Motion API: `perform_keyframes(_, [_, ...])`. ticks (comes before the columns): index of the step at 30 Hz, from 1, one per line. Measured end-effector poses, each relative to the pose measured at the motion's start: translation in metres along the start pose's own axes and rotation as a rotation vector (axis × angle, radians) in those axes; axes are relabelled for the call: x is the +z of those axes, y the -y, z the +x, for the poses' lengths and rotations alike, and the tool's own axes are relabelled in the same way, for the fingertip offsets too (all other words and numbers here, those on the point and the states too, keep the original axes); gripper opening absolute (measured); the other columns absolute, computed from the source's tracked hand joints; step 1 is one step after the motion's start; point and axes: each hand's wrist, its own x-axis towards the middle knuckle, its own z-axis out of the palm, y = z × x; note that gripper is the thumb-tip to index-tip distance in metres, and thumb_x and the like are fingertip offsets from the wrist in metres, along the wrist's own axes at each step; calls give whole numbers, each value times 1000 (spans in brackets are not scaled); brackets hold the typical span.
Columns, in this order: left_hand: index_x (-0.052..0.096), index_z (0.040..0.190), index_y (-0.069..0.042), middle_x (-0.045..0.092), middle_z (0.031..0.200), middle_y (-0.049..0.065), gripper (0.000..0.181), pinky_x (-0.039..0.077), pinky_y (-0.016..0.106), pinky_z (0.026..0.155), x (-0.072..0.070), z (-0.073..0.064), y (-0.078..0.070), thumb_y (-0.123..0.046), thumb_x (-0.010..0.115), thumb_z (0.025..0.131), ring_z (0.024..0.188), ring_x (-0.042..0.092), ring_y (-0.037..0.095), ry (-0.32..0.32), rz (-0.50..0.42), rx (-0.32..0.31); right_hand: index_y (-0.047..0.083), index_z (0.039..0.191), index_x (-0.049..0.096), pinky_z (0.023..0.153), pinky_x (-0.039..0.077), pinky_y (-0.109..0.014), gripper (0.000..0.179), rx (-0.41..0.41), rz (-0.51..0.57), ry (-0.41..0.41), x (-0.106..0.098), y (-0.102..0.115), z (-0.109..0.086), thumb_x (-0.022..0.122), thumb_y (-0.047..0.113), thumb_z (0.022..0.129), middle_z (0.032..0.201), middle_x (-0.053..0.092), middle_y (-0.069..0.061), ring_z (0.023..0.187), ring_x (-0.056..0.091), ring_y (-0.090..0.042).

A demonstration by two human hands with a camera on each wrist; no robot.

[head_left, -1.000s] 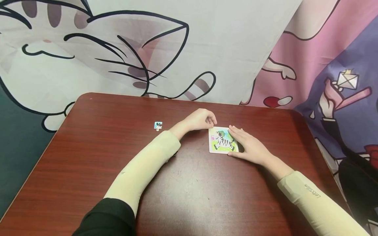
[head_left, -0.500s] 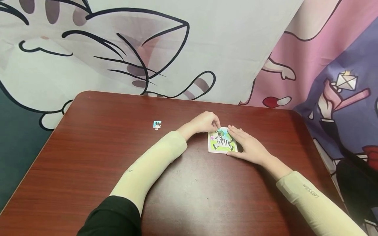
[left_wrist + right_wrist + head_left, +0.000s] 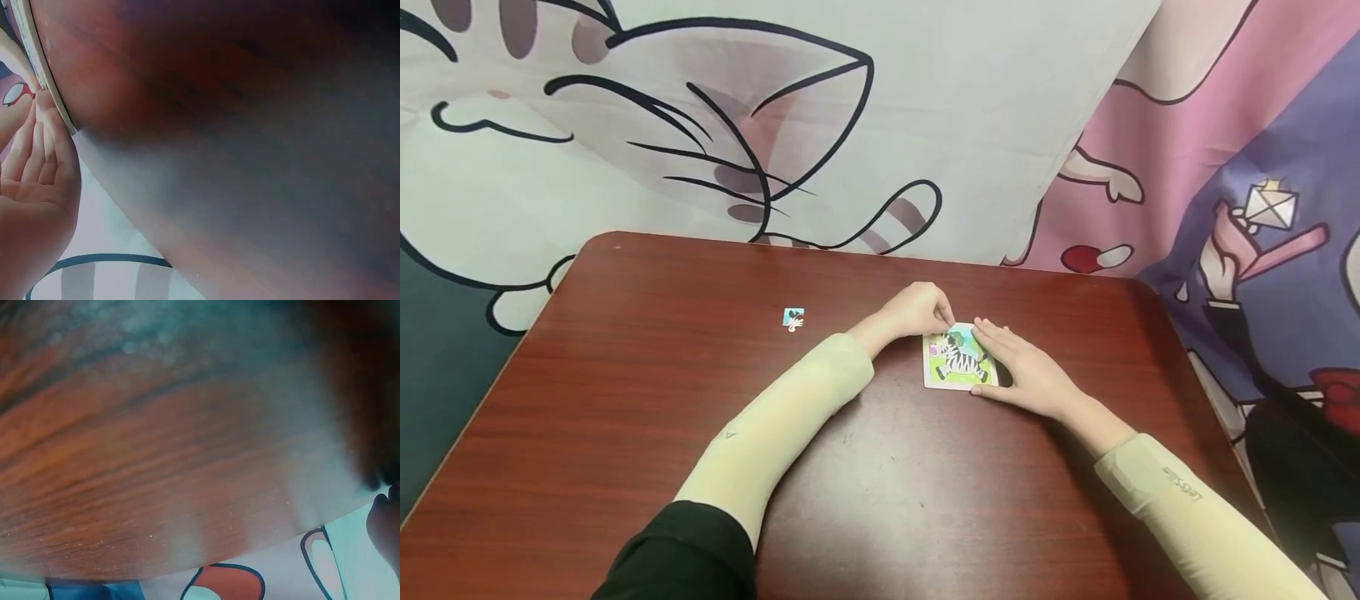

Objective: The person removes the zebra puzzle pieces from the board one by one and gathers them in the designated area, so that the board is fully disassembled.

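Note:
A small square puzzle [image 3: 958, 367] with a running zebra and a pale border lies on the table. My left hand [image 3: 913, 308] bends over its top edge, fingertips and thumb drawn together right at the board; anything between them is hidden. In the left wrist view the left hand [image 3: 40, 169] has its fingertips against the board's edge [image 3: 50, 78]. My right hand [image 3: 1030, 371] lies along the right side, straight fingers on the upper right corner and thumb at the lower edge. A loose puzzle piece [image 3: 793, 318], blue, black and white, lies to the left.
The reddish-brown table [image 3: 662, 400] has rounded back corners. Behind it hangs a white cloth [image 3: 970, 108] with a cartoon cat, and a pink and purple cloth [image 3: 1217, 142] at the right. The right wrist view shows mostly blurred tabletop [image 3: 156, 469].
My left hand has moved slightly right and down, bringing its fingertips from beside the puzzle's upper left corner onto its top edge. The right hand keeps its place on the puzzle.

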Motion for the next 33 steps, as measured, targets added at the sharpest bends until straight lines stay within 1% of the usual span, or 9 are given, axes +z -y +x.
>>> perform_keyframes(5, [83, 106, -8, 82, 102, 6, 14, 59, 26, 88, 3, 0, -1, -8, 76, 94, 96, 76, 16, -1, 0, -16, 9, 166, 34, 131, 26, -53, 102, 3, 2, 1, -1, 0, 0, 85, 49, 87, 175, 30, -9, 163, 30, -29])
perform_keyframes(7, [83, 106, -8, 82, 102, 6, 14, 59, 27, 88, 4, 0, -1, -9, 78, 93, 96, 76, 16, -5, -5, -24, 10, 166, 33, 131, 26, -53, 102, 2, 2, 3, -1, -1, 0, 84, 50, 88, 175, 30, -9, 163, 30, -29])
perform_keyframes(12, [82, 104, -8, 81, 98, 4, 19, 56, 22, 81, 7, -1, -1, -19, 86, 89, 90, 73, 12, 1, -13, -38, 11, 167, 32, 132, 26, -52, 102, 8, -1, 8, 0, -1, 1, 83, 51, 88, 175, 30, -8, 163, 29, -29])
perform_keyframes(15, [80, 104, -8, 80, 96, 3, 23, 54, 20, 78, 8, -2, -2, -21, 89, 87, 87, 70, 10, 6, -7, -33, 10, 167, 33, 132, 25, -52, 102, 3, 1, 7, 0, -1, 1, 84, 51, 88, 175, 30, -9, 163, 29, -29])
perform_keyframes(18, [79, 105, -7, 79, 96, 3, 24, 52, 19, 78, 10, -3, -2, -19, 89, 87, 86, 68, 9, -1, 3, -24, 9, 166, 33, 132, 25, -51, 102, -2, -3, 2, -1, -1, 1, 83, 51, 88, 175, 31, -10, 162, 30, -30])
perform_keyframes(22, [77, 106, -8, 77, 95, 2, 25, 51, 20, 78, 12, -3, -3, -18, 89, 87, 85, 66, 9, -7, 15, -28, 9, 166, 33, 132, 26, -52, 102, -7, -7, -6, -1, -1, 1, 84, 51, 88, 175, 32, -10, 162, 31, -30])
perform_keyframes(27, [76, 107, -8, 76, 96, 3, 25, 51, 22, 80, 13, -3, -4, -17, 89, 87, 85, 66, 10, -2, 19, -37, 11, 167, 33, 131, 27, -53, 102, -6, -5, -8, 0, -1, 1, 84, 51, 88, 175, 32, -9, 162, 31, -30])
perform_keyframes(33, [76, 106, -8, 76, 95, 3, 25, 51, 23, 82, 13, -3, -4, -16, 89, 86, 86, 65, 11, -4, 26, -31, 10, 167, 32, 131, 26, -53, 102, -2, -2, -3, 1, -1, 0, 84, 51, 88, 175, 31, -9, 162, 31, -29])
